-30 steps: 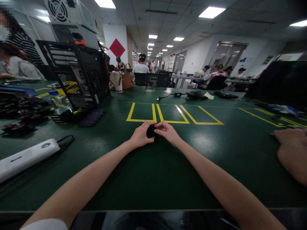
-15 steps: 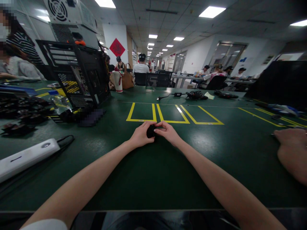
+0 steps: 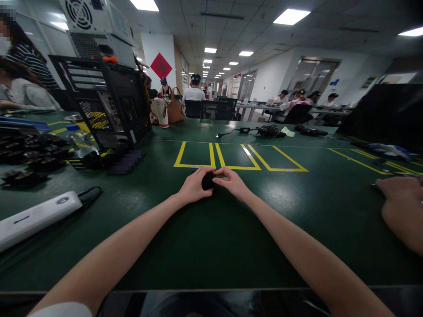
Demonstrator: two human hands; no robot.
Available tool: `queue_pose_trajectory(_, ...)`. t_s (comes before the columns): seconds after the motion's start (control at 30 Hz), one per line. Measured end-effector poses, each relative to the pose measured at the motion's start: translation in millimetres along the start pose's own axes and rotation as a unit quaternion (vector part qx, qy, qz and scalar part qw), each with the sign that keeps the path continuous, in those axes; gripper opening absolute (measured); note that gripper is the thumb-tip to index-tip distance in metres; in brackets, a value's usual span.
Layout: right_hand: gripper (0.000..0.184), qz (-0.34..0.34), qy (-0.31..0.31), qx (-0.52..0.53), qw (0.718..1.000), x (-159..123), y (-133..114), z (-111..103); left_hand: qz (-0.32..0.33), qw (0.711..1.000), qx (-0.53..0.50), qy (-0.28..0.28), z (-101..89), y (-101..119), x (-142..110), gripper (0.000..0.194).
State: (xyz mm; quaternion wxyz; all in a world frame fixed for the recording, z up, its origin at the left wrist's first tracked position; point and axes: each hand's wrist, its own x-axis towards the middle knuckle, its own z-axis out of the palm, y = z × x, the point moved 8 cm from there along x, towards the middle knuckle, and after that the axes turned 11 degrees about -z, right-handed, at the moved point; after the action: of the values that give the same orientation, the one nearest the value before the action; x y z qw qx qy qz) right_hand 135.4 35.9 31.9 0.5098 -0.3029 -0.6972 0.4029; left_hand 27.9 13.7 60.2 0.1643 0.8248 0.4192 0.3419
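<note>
Just in front of the yellow tape outlines, my left hand (image 3: pixel 194 186) is curled around a small, dark, rounded object (image 3: pixel 207 181); its kind cannot be made out. My right hand (image 3: pixel 232 182) meets it from the other side, thumb and index finger pinched at its right edge. Fingers hide much of the object's outline. Both forearms reach forward over the green tabletop (image 3: pixel 211 246).
A black computer case (image 3: pixel 125 105) stands at left with a power supply (image 3: pixel 99 26) on top. Nearer lies a white power strip (image 3: pixel 39 218). Coiled cables (image 3: pixel 269 131) lie at the back. Another person's hand (image 3: pixel 405 207) rests at the right edge.
Both hands keep nearly the same pose around the dark object, with no clear movement. The view shifts very slightly.
</note>
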Motion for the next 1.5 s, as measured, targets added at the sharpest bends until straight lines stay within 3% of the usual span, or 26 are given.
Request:
queue_pose_trajectory(0.27,0.028,0.025,-0.009,-0.028,0.999,1.5,5.2,-1.6,-0.002,1.000,-0.002,-0.005,-0.1,-0.5,-0.1,0.055)
queue_pose_trajectory(0.47,0.029,0.012,-0.018,0.004,1.000,-1.6,0.9,2.8,-0.001,1.000,0.002,-0.006,-0.4,0.4,-0.4,0.056)
queue_pose_trajectory(0.63,0.023,-0.006,0.002,-0.031,1.000,-0.2,0.1,-0.9,0.002,1.000,0.001,-0.003,-1.2,0.7,-0.8,0.055)
queue_pose_trajectory(0.83,0.033,0.027,-0.018,-0.028,0.999,0.9,6.5,-1.3,0.003,1.000,-0.004,-0.001,-0.5,-1.0,-0.2,0.056)
queue_pose_trajectory(1.0,0.032,0.011,-0.024,0.010,1.000,-1.1,1.4,2.0,0.004,1.000,0.001,0.004,-0.8,-0.5,0.0,0.056)
queue_pose_trajectory(1.13,0.025,0.000,-0.014,-0.017,1.000,-0.9,0.6,1.2,0.002,1.000,0.001,0.001,-1.3,0.0,-0.1,0.055)
queue_pose_trajectory(1.27,0.034,-0.003,-0.020,-0.046,0.999,0.9,1.7,0.9,-0.004,1.000,0.000,0.001,-1.8,-1.6,0.0,0.056)
queue_pose_trajectory(1.5,0.032,-0.002,-0.026,-0.041,0.999,-1.9,-1.0,3.4,-0.004,1.000,0.004,0.004,-0.3,-3.0,0.7,0.057)
